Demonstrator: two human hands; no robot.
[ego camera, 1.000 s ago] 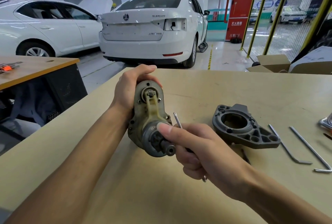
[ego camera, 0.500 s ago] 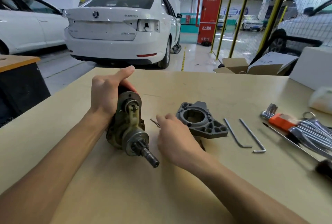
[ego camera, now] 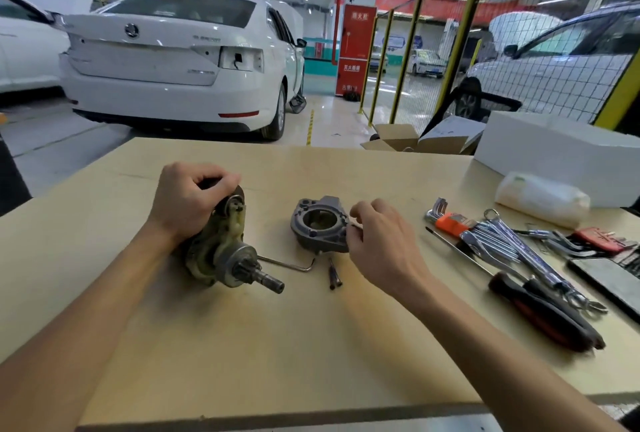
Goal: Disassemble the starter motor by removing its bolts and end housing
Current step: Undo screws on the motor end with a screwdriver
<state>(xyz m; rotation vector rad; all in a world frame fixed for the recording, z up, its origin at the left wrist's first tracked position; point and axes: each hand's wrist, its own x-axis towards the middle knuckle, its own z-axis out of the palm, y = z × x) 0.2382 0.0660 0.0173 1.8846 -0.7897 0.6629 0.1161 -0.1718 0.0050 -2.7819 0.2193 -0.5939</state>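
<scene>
Since the last frame our right hand (ego camera: pixel 381 244) moved off the spot beside the motor to the far side of the end housing (ego camera: pixel 320 225), and a bent hex key (ego camera: pixel 287 263) it was covering now shows on the surface (ego camera: pixel 242 345).

Left to right: our left hand (ego camera: pixel 188 199) has its grip curled over the back end of the starter motor (ego camera: pixel 221 251), which lies on its side on the surface, geared shaft (ego camera: pixel 265 279) pointing toward us and to the right. The hex key lies just right of the motor, its long leg running behind the shaft. Two dark bolts (ego camera: pixel 334 274) lie side by side near the key's bent end, in front of the housing. The housing sits flat, apart from the motor, round opening up. Right hand touches its right edge, fingers bent; something pale shows at the fingertips (ego camera: pixel 355 220) but we cannot tell if the grip has hold of anything. Further right: hex key set in an orange holder (ego camera: pixel 450 222), wrenches (ego camera: pixel 519 248), a black-and-red screwdriver (ego camera: pixel 540 314), a white bag (ego camera: pixel 542 198).
</scene>
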